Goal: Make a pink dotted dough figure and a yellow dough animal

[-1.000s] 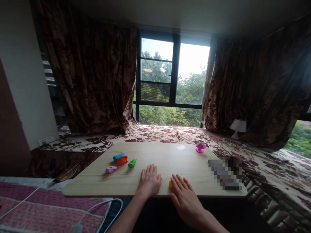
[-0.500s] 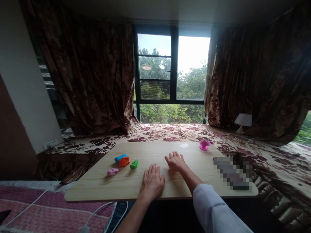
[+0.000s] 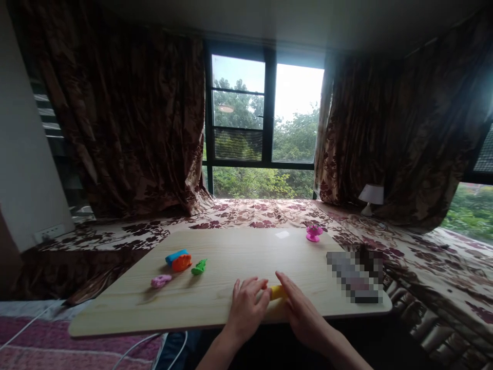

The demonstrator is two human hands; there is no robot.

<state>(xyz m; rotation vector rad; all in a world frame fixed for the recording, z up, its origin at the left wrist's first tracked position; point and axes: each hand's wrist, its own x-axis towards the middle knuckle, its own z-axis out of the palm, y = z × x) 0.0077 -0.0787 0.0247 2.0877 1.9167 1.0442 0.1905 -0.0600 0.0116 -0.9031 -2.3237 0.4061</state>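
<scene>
Compared with the frame half a second earlier, the right hand [image 3: 304, 311] is drawn back toward the near edge of the tabletop [image 3: 239, 252] and turned more onto its side. The left hand [image 3: 248, 303] is shifted rightward, and the yellow piece [image 3: 276, 292], previously almost covered by the right hand, is now exposed.

The yellow piece is a short roll located near the middle of the tabletop's near edge, between the two hands. Left hand: fingers bent, thumb side at the left end of the roll; whether its grip is clamped on the roll cannot be determined. Right hand: fingers extended and side by side, inner face toward the right end of the roll; its grip is not closed around anything.

On the left part of the tabletop, a blue piece [image 3: 175, 256] and an orange piece [image 3: 182, 263] appear to touch. A green piece [image 3: 199, 266] lies nearer the tabletop's center, and a pink piece [image 3: 160, 281] lies nearer its left edge. A magenta stand-shaped item [image 3: 314, 233] is positioned upright at the far right corner of the tabletop. A pixelated object [image 3: 354, 280], not identifiable, occupies the right edge. Beyond the tabletop's far right side is a lamp [image 3: 372, 195].
</scene>
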